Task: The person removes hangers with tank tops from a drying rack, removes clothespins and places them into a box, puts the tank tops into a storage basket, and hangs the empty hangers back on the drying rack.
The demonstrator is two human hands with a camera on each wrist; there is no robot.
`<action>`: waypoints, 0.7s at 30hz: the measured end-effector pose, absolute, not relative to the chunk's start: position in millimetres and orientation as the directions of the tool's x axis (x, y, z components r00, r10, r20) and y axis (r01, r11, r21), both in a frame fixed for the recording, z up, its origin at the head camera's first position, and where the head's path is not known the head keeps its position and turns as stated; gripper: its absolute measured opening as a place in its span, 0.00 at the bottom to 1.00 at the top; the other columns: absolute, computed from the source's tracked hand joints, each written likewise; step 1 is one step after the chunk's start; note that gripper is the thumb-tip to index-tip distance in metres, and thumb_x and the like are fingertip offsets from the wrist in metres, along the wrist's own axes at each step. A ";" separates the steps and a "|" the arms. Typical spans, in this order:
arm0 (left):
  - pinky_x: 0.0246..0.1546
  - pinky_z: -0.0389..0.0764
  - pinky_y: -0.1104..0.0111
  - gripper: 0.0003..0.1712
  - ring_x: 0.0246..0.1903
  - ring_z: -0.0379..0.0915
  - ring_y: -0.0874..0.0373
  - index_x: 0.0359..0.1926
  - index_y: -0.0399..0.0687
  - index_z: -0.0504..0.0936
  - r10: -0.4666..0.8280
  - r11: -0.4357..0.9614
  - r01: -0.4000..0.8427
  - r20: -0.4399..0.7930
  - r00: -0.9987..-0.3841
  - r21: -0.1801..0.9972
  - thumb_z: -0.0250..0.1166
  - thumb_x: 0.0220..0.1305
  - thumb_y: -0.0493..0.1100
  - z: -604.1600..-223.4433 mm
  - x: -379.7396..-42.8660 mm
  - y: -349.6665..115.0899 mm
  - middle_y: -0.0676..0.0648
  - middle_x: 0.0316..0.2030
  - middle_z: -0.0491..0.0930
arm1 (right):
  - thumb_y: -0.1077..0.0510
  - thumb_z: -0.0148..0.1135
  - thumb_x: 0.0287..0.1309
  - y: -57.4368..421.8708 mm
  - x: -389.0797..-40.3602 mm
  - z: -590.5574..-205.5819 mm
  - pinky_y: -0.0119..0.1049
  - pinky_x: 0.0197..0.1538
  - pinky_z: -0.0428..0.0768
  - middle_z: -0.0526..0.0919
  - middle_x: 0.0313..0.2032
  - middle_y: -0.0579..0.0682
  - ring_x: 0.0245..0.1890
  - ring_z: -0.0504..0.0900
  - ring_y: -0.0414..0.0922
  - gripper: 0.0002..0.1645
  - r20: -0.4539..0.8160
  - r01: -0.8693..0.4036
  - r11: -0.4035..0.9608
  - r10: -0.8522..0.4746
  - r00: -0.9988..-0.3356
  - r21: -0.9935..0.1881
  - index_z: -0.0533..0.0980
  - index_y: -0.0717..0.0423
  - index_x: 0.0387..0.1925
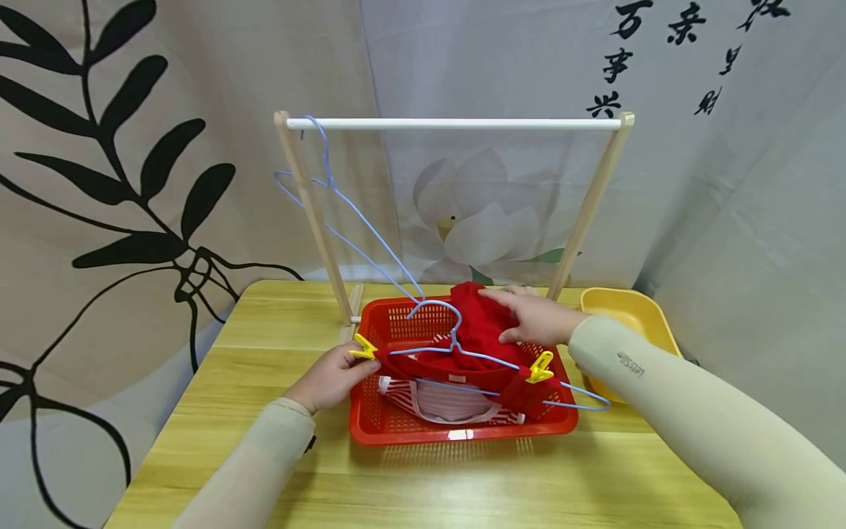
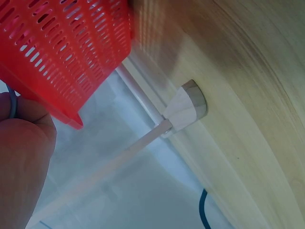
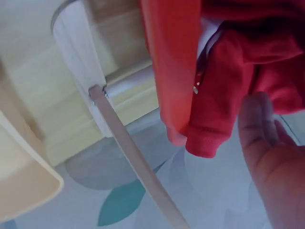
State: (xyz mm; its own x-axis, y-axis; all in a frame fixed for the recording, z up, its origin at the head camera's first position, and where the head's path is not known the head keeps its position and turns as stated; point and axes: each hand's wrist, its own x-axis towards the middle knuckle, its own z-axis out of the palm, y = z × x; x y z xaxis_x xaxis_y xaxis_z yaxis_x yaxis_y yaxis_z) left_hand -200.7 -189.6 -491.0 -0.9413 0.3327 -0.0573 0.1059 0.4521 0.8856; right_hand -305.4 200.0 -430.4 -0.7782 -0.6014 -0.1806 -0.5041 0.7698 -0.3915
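Note:
A pale-blue wire hanger (image 1: 490,358) lies over red trousers (image 1: 485,323), with a yellow clip (image 1: 364,347) at the left and another yellow clip (image 1: 540,367) at the right of the waistband. My left hand (image 1: 335,377) pinches the hanger's left end beside the clip; its looped wire shows at the fingers in the left wrist view. Over the upper part of the trousers lies my right hand (image 1: 538,316), fingers extended against the cloth. A ribbed cuff (image 3: 206,142) hangs near those fingers in the right wrist view. Beneath is a red basket (image 1: 463,435) holding a striped garment (image 1: 456,402).
Behind the basket stands a wooden rack with a white rail (image 1: 456,124). Another blue hanger (image 1: 370,224) hangs at its left end. A yellow tray (image 1: 624,300) sits on the wooden table (image 1: 297,323) to the right, partly behind my right arm.

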 end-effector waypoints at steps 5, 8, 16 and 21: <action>0.41 0.85 0.68 0.12 0.42 0.82 0.48 0.48 0.40 0.83 0.322 0.468 0.099 -0.065 -0.944 0.878 0.63 0.77 0.45 -490.9 -201.3 -189.4 0.44 0.43 0.85 | 0.48 0.76 0.61 187.2 -313.6 -433.9 0.51 0.65 0.79 0.64 0.74 0.61 0.62 0.77 0.54 0.65 -0.312 -0.505 0.801 -0.593 -0.743 -0.321 0.42 0.32 0.85; 0.41 0.85 0.68 0.12 0.42 0.83 0.48 0.48 0.39 0.83 0.329 0.458 0.104 -0.060 -0.942 0.883 0.63 0.77 0.44 -490.3 -201.3 -188.9 0.43 0.44 0.85 | 0.50 0.78 0.59 179.8 -317.9 -436.4 0.49 0.64 0.80 0.68 0.72 0.58 0.64 0.74 0.51 0.65 -0.373 -0.487 0.817 -0.576 -0.728 -0.311 0.44 0.28 0.85; 0.41 0.85 0.68 0.11 0.43 0.82 0.47 0.48 0.39 0.83 0.331 0.447 0.110 -0.050 -0.942 0.888 0.63 0.77 0.43 -490.7 -200.7 -188.8 0.42 0.44 0.85 | 0.52 0.76 0.61 174.9 -326.6 -446.9 0.56 0.72 0.74 0.74 0.71 0.57 0.68 0.73 0.55 0.48 -0.426 -0.525 0.814 -0.579 -0.695 -0.250 0.64 0.44 0.78; 0.40 0.83 0.69 0.11 0.42 0.79 0.49 0.49 0.39 0.82 0.319 0.459 0.100 -0.059 -0.946 0.883 0.63 0.77 0.43 -490.7 -200.6 -189.1 0.42 0.44 0.84 | 0.54 0.71 0.65 175.9 -328.4 -454.2 0.54 0.75 0.71 0.78 0.68 0.57 0.67 0.77 0.55 0.37 -0.397 -0.598 0.773 -0.628 -0.669 -0.214 0.70 0.56 0.72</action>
State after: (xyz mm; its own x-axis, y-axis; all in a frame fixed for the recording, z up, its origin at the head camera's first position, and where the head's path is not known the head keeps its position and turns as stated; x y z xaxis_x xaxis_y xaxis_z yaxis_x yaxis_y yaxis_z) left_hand -200.6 -189.1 -490.7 -0.9458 0.3192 -0.0591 0.0996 0.4587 0.8830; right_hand -328.4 175.9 -454.2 -0.6695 -0.6280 -0.3968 -0.5978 0.7725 -0.2141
